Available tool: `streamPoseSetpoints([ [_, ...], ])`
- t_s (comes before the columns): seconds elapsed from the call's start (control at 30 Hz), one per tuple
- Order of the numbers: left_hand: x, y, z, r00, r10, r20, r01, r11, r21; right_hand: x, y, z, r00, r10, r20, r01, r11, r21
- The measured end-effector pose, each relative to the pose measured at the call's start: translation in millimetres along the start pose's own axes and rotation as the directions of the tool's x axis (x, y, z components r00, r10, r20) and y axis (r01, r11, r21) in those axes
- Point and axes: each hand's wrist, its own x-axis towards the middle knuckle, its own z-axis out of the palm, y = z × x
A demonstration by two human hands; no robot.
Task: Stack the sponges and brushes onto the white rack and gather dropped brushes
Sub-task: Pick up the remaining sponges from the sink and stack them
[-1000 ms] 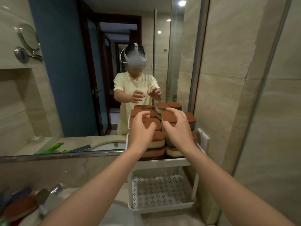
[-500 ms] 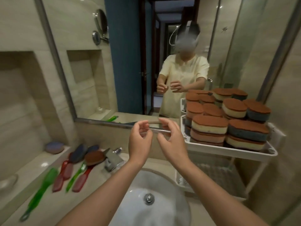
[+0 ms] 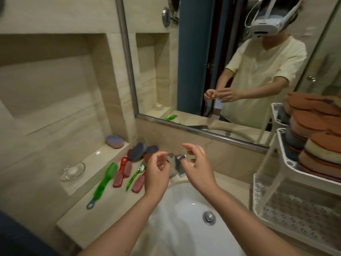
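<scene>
My left hand and my right hand hover empty over the sink, fingers loosely curled and apart, just in front of the faucet. Left of them on the counter lie a long green brush, red brushes, a thin green toothbrush and dark round sponge pads. A purple sponge sits on the niche ledge. At the right edge stands the white rack, its top tray piled with brown-topped sponges; its perforated lower tray holds nothing.
A white basin with a metal drain lies below my hands, a chrome faucet behind them. A glass soap dish rests on the ledge. A large mirror above the counter reflects a person.
My view has swung left and down from the rack to the sink. Both hands have come away from the stacked sponges and now hang empty over the basin near the brushes.
</scene>
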Motion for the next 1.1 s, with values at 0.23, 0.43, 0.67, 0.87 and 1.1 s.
streamPoseSetpoints([
  [0.23, 39, -44, -48, 0.997, -0.077, -0.021, 0.078, 0.994, 0.078, 20, 7, 66, 0.992, 0.074, 0.099, -0.073, 0.997, -0.012],
  [0.43, 80, -83, -75, 0.988, -0.156, 0.015, 0.153, 0.98, 0.123, 47, 22, 118, 0.986, 0.113, 0.12, -0.107, 0.993, -0.055],
  [0.67, 129, -128, -95, 0.969, -0.237, 0.071, 0.221, 0.958, 0.185, 77, 54, 166, 0.956, 0.218, 0.194, -0.186, 0.968, -0.169],
  [0.87, 172, -158, -95, 0.951, -0.286, 0.121, 0.248, 0.934, 0.257, 117, 74, 187, 0.917, 0.273, 0.291, -0.193, 0.942, -0.274],
  [1.1, 226, -187, -88, 0.947, -0.283, 0.151, 0.195, 0.882, 0.43, 165, 106, 212, 0.815, 0.376, 0.44, -0.117, 0.851, -0.511],
])
